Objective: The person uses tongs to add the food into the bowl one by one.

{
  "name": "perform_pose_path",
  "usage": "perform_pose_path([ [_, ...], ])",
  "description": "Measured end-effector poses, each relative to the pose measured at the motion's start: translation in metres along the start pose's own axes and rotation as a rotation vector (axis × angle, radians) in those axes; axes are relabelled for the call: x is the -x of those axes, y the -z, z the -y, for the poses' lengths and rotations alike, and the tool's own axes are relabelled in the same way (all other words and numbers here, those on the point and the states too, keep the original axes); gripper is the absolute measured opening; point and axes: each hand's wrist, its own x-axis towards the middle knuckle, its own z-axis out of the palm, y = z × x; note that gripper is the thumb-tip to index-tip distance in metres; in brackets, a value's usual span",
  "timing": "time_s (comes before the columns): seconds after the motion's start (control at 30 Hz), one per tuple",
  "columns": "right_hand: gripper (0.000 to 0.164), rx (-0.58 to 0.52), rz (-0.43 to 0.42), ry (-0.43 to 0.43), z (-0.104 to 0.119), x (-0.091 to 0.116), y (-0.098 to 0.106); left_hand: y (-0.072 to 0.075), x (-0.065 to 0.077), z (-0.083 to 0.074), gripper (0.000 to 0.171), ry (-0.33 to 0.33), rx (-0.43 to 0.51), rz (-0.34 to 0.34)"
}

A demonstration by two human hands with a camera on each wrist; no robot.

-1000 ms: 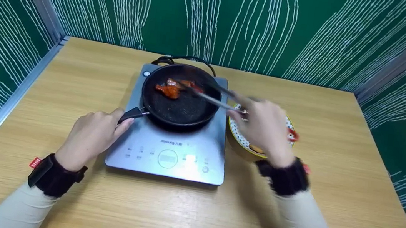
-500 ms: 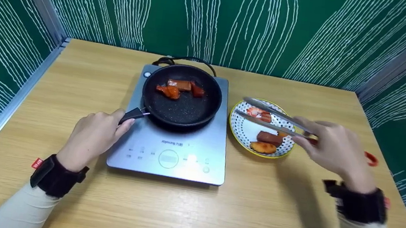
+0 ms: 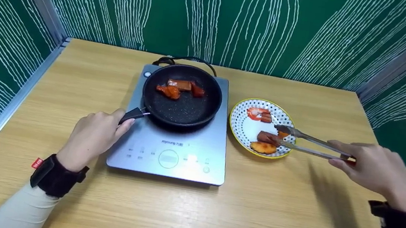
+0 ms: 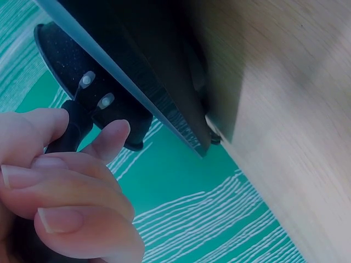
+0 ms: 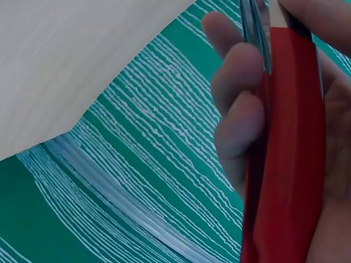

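My left hand (image 3: 93,137) grips the black handle (image 3: 133,115) of a frying pan (image 3: 184,109). Inside the pan lie an orange-red piece of food (image 3: 169,91), a brown block-shaped piece (image 3: 179,84) and a dark red piece (image 3: 197,90). With my right hand (image 3: 380,170) I hold metal tongs (image 3: 317,141) with red handles (image 5: 290,148). The tongs' tips are spread over the right side of a dotted plate (image 3: 238,122), by a brown piece (image 3: 269,137) and an orange piece partly hidden behind them. A shrimp-like piece (image 3: 255,113) and a yellow-brown oval piece (image 3: 263,147) also lie there.
The pan sits on a silver induction cooker (image 3: 167,156), whose black cable (image 3: 194,58) loops behind it. Plate and cooker stand close together on a wooden table (image 3: 183,212). Green walls (image 3: 233,24) with white lines border the table at the back and sides.
My right hand has carried the tongs from over the pan rightward to the plate, their tips now at the plate's right side. My left hand has stayed on the pan handle.
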Motion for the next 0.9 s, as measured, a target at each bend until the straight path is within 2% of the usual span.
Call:
perform_pose_path([
  [0.13,0.044,-0.001,0.003,0.011,-0.001,0.001,0.002,0.000,0.000,0.000,0.036,-0.003,-0.002,-0.011],
  [0.43,0.039,-0.004,-0.051,0.052,0.001,-0.005,-0.005,-0.001,-0.001,-0.001,0.035,-0.009,-0.017,-0.016],
  [0.9,0.040,-0.032,-0.050,0.051,0.007,-0.011,-0.013,-0.001,0.000,0.000,0.035,-0.001,-0.009,-0.004],
])
